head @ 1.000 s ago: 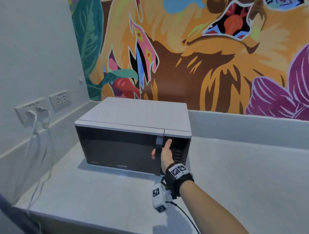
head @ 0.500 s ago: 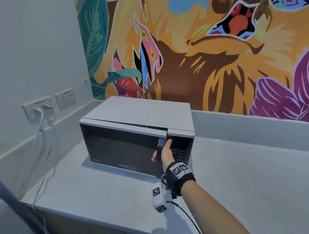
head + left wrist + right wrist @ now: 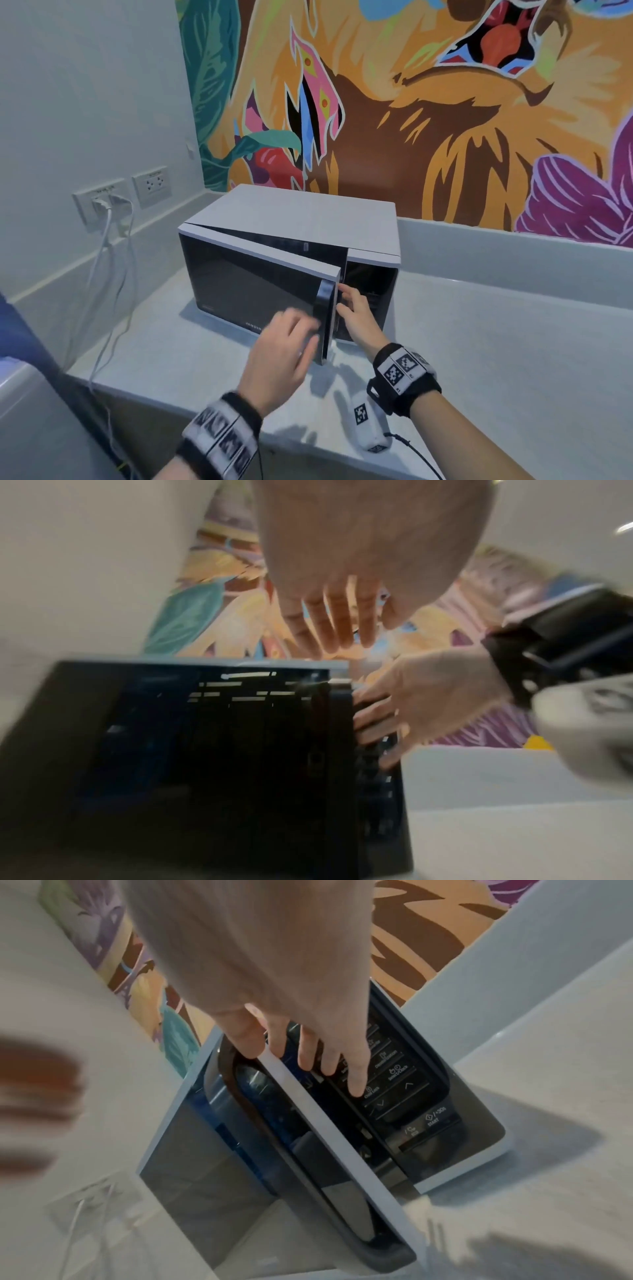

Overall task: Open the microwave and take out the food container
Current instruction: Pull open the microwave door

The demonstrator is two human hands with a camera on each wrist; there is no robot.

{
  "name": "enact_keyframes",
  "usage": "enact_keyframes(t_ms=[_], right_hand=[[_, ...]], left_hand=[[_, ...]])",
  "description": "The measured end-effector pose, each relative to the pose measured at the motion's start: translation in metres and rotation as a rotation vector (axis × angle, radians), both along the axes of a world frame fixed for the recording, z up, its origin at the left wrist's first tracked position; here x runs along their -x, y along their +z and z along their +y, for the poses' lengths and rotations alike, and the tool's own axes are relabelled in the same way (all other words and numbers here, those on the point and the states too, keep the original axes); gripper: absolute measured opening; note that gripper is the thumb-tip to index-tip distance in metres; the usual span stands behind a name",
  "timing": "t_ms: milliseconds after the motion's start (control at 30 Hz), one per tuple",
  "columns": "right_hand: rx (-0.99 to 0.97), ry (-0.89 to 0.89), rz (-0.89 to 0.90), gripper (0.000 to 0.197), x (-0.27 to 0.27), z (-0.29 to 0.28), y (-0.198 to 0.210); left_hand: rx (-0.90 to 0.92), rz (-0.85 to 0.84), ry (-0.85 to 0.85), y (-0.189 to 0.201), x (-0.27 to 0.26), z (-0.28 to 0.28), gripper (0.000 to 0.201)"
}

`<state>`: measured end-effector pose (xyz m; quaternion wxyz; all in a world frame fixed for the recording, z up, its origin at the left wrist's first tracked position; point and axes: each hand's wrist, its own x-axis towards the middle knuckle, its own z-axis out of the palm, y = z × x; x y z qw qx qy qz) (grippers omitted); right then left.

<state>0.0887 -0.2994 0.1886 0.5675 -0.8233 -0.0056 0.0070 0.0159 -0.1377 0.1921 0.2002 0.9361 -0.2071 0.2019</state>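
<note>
A white microwave (image 3: pixel 301 219) with a dark glass door (image 3: pixel 246 284) stands on a grey counter (image 3: pixel 496 342). The door, hinged on the left, is swung partly outward. My right hand (image 3: pixel 344 299) holds the door's free edge beside the vertical handle (image 3: pixel 323 308), thumb on the front and fingers behind the edge. In the right wrist view those fingers (image 3: pixel 308 1056) reach past the door edge in front of the control panel (image 3: pixel 394 1088). My left hand (image 3: pixel 284 346), blurred, hovers with straight fingers at the door front near the handle. The cavity and any food container are hidden behind the door.
On the left wall are two sockets (image 3: pixel 150 185), with white cables (image 3: pixel 102 274) hanging down to the counter's left end. A painted mural covers the back wall above a low ledge (image 3: pixel 513 246). Bare counter stretches to the right of the microwave.
The door has swung from barely ajar to clearly further out, with my right hand still on its edge. My left hand has come into view and moved up to the door front.
</note>
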Motion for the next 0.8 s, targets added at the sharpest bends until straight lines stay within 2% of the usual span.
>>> enact_keyframes(t_ms=[67,133,233,300,367,467,567,667,800], right_hand=[[-0.012,0.057,-0.011,0.038,0.015,0.0,-0.002],[-0.007,0.131,-0.019,0.027,0.029,-0.002,-0.002],[0.065,0.179,-0.044,0.025,0.04,-0.003,-0.008],[0.112,0.157,-0.048,0.027,0.039,-0.005,-0.018],[0.134,0.167,-0.034,0.032,0.032,-0.005,-0.029],[0.126,0.194,0.032,0.028,0.024,0.003,-0.036],[0.091,0.203,0.068,0.026,0.011,0.017,-0.04],[0.049,0.212,0.113,0.027,0.0,0.034,-0.038],[0.017,0.2,0.126,0.032,-0.02,0.049,-0.034]], left_hand=[[-0.065,-0.106,-0.018,0.025,-0.015,-0.02,0.039],[-0.185,-0.082,0.042,0.036,-0.023,-0.036,0.053],[-0.377,0.027,0.177,0.039,-0.015,-0.041,0.052],[-0.417,0.001,0.211,0.039,-0.001,-0.031,0.047],[-0.459,0.007,0.274,0.041,0.016,-0.015,0.051],[-0.474,-0.034,0.449,0.035,0.039,0.015,0.061],[-0.479,0.093,0.647,0.03,0.054,0.044,0.063],[-0.4,0.206,0.837,0.029,0.054,0.076,0.072],[-0.275,0.126,1.009,0.026,0.045,0.116,0.07]])
